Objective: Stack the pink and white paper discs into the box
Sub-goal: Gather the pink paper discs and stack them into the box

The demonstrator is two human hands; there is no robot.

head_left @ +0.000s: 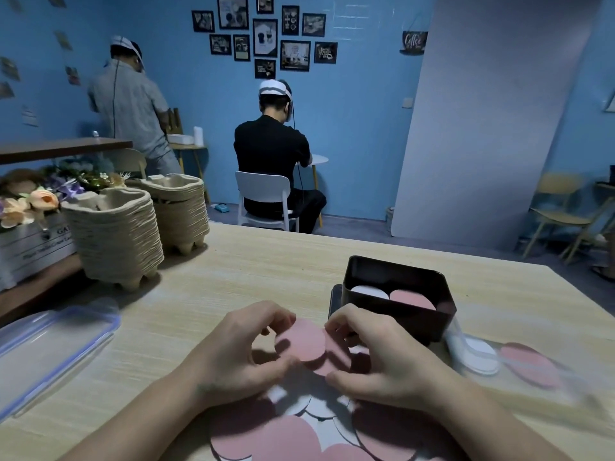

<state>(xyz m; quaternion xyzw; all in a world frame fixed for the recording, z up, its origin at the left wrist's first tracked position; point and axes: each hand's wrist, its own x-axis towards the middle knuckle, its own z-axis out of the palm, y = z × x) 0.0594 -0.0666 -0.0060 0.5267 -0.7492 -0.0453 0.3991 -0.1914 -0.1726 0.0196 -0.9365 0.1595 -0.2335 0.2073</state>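
Over loose discs (286, 434), left hand (239, 354) and right hand (382, 361) pinch pink discs (301, 341); sign (413, 41) reads "Coffee"

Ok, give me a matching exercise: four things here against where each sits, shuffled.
1. black box
2. clear lid
3. cardboard tray stacks
4. overlapping pink discs

a. in the fingers of left hand and right hand
b. far left, beside the flowers
c. near left, flat on the table
d. right of both hands, part-filled

Pairs: 1-d, 2-c, 3-b, 4-a

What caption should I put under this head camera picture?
Left hand and right hand hold pink discs near the loose pile and dark box.
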